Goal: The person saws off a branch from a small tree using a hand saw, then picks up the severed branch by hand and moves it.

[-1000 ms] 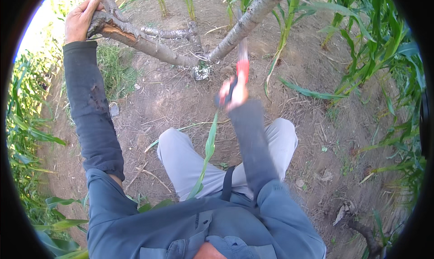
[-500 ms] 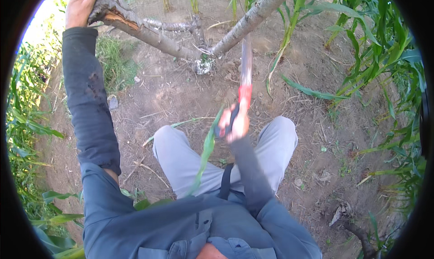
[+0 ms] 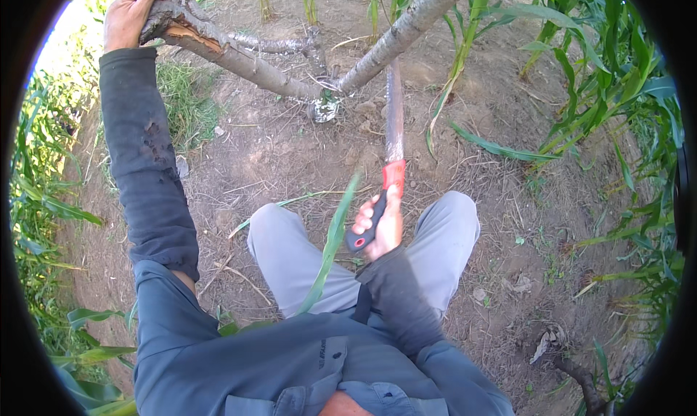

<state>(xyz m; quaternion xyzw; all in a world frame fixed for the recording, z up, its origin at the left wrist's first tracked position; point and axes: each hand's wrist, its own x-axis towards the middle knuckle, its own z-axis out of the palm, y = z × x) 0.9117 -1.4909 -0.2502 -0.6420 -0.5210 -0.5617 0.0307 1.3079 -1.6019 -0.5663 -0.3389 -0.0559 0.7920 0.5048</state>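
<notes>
My left hand (image 3: pixel 133 15) is closed round the upper left part of a grey tree branch (image 3: pixel 265 75), beside a patch of torn bark and bare orange wood. In my right hand (image 3: pixel 385 227), low between my knees, is a pruning saw (image 3: pixel 394 129) with a red and black handle. Its toothed blade points away from me, and its far end passes under or behind the right-hand branch (image 3: pixel 406 31); whether it touches the wood is hidden. Both branches meet at a low fork, above a white-coated stub of trunk (image 3: pixel 326 109).
Tall corn plants (image 3: pixel 610 75) crowd the right, with more greenery (image 3: pixel 43 198) along the left. A long corn leaf (image 3: pixel 334 245) rises across my lap. Grass (image 3: pixel 185 100) grows left of the fork. A dark branch (image 3: pixel 581 380) lies at lower right on the dry soil (image 3: pixel 515 220).
My right hand and the saw have drawn back toward my body, so the handle sits lower. My left hand keeps its grip on the branch, almost unmoved.
</notes>
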